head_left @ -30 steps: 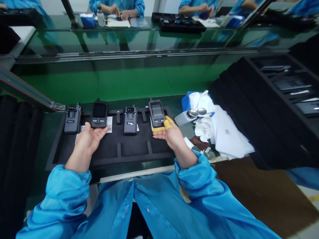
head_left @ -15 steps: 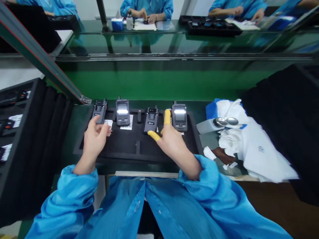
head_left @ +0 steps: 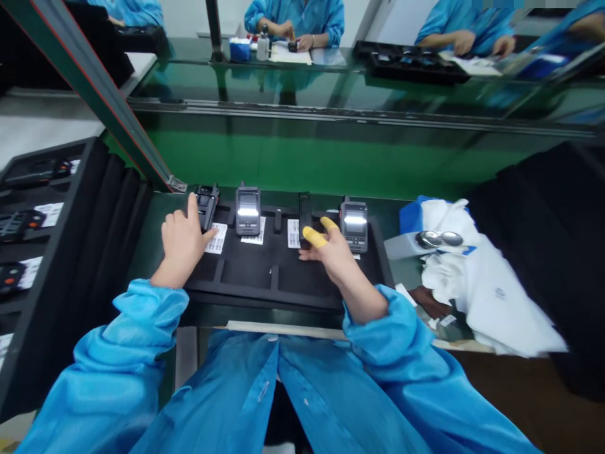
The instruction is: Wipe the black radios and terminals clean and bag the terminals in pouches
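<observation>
A black foam tray (head_left: pixel 283 280) holds a row of black handheld devices with white labels (head_left: pixel 217 238) beneath them. My left hand (head_left: pixel 182 243) grips the leftmost device (head_left: pixel 207 203), index finger along its left side and thumb at its right. My right hand (head_left: pixel 331 252), with yellow finger cots on thumb and index finger, pinches the third device (head_left: pixel 305 213), which stands tipped on its edge. The second device (head_left: pixel 247 210) and the fourth device (head_left: pixel 354 222) lie face up with lit screens, untouched.
White cloths (head_left: pixel 477 284), a blue box (head_left: pixel 410 216) and round metal pieces (head_left: pixel 437 238) lie right of the tray. Black trays with more devices (head_left: pixel 28 221) stand at the left. A green conveyor (head_left: pixel 307 157) runs behind. Co-workers in blue coats (head_left: pixel 295 16) work across it.
My left hand moved from the second device to the leftmost one. My right hand left the fourth device, took the third and turned it onto its edge. The view shifted left.
</observation>
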`<move>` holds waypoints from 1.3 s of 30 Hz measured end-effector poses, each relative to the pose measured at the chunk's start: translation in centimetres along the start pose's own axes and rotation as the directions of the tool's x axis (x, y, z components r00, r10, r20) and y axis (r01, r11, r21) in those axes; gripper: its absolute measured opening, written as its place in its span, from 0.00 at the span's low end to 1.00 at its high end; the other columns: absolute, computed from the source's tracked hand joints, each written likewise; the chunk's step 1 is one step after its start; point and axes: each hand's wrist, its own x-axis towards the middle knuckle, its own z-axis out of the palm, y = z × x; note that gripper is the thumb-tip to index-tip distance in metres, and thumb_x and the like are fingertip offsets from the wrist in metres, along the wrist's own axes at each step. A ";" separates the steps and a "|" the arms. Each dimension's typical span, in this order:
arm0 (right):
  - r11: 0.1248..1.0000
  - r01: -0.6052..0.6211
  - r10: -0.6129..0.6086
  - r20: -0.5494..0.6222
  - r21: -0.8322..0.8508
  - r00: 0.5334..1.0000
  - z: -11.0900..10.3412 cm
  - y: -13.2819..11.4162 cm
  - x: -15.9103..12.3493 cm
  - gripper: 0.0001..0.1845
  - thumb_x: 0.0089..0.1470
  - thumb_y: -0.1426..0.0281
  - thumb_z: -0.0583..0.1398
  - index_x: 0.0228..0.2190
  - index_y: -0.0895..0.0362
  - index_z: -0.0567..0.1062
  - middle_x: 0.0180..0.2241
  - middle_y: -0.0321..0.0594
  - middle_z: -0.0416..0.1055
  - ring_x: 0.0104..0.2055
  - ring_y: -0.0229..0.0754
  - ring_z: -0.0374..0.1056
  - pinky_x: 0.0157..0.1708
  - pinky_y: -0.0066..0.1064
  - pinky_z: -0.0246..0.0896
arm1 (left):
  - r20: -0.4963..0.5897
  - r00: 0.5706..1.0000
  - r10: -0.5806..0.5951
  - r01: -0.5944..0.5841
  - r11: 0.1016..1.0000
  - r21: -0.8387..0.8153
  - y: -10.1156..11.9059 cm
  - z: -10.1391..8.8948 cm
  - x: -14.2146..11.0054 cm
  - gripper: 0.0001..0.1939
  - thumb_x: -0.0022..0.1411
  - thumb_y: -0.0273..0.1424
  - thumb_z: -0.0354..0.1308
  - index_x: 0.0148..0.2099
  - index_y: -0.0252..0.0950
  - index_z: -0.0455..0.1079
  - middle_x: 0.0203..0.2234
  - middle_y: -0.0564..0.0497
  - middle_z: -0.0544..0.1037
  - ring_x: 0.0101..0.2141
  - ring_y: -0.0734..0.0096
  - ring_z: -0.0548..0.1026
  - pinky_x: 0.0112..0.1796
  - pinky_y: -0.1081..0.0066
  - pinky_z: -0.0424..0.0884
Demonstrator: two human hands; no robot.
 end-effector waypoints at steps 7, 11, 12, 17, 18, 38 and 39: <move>0.741 -0.295 0.145 0.285 0.603 0.948 0.5 -1.3 1.0 0.14 0.63 0.67 0.46 0.35 0.59 0.69 0.26 0.42 0.76 0.29 0.42 0.76 0.33 0.34 0.74 | -0.048 0.999 0.024 -0.028 0.997 -0.072 -0.3 0.7 0.8 0.48 0.55 0.39 0.63 0.70 0.25 0.46 0.44 0.27 0.73 0.47 0.37 0.70 0.48 0.48 0.67; 0.827 -0.271 0.211 0.174 0.493 0.962 -0.4 -0.9 0.4 0.16 0.63 0.72 0.44 0.46 0.63 0.68 0.21 0.41 0.75 0.25 0.41 0.75 0.29 0.32 0.74 | -0.089 0.996 -0.016 0.003 0.989 -0.148 -0.4 1.0 1.2 0.49 0.53 0.38 0.65 0.69 0.23 0.47 0.46 0.24 0.71 0.49 0.32 0.69 0.50 0.43 0.65; 0.869 -0.238 0.205 0.122 0.435 0.971 -0.6 -0.6 0.2 0.19 0.64 0.73 0.44 0.51 0.63 0.65 0.20 0.38 0.74 0.22 0.39 0.74 0.26 0.31 0.73 | -0.090 0.996 -0.021 0.007 0.988 -0.156 -0.4 1.0 1.2 0.49 0.53 0.38 0.65 0.69 0.23 0.47 0.46 0.23 0.71 0.49 0.31 0.68 0.50 0.42 0.65; 0.989 -0.058 0.065 -0.048 0.137 0.997 -0.9 1.0 0.5 0.28 0.64 0.69 0.48 0.64 0.51 0.54 0.15 0.25 0.65 0.14 0.33 0.65 0.14 0.22 0.65 | -0.029 0.999 0.021 -0.024 0.994 -0.110 0.3 0.6 1.2 0.47 0.56 0.38 0.62 0.70 0.27 0.46 0.47 0.24 0.70 0.50 0.31 0.68 0.50 0.42 0.65; 0.994 -0.037 0.041 -0.042 0.102 0.998 -0.8 1.4 0.7 0.28 0.64 0.70 0.49 0.64 0.51 0.54 0.15 0.25 0.65 0.14 0.32 0.65 0.13 0.21 0.65 | -0.017 1.000 0.019 -0.021 0.994 -0.105 0.4 0.5 1.2 0.47 0.57 0.39 0.62 0.70 0.27 0.46 0.47 0.24 0.71 0.50 0.31 0.68 0.50 0.43 0.65; 0.728 0.305 -0.456 -0.102 -0.614 0.884 -2.9 2.6 -2.0 0.36 0.53 0.65 0.55 0.63 0.56 0.60 0.36 0.43 0.78 0.28 0.44 0.70 0.36 0.40 0.67 | 0.452 0.884 -0.122 0.406 -0.279 -0.870 0.3 1.4 3.2 0.08 0.67 0.30 0.50 0.36 0.33 0.64 0.26 0.48 0.75 0.29 0.70 0.77 0.39 0.64 0.77; 0.722 0.323 -0.488 -0.120 -0.612 0.864 -3.4 2.8 -2.2 0.35 0.53 0.65 0.55 0.62 0.55 0.62 0.38 0.44 0.78 0.28 0.44 0.70 0.36 0.40 0.67 | 0.472 0.875 -0.112 0.420 -0.311 -0.852 0.4 1.5 3.1 0.08 0.68 0.30 0.49 0.36 0.33 0.64 0.27 0.47 0.75 0.30 0.70 0.77 0.38 0.64 0.77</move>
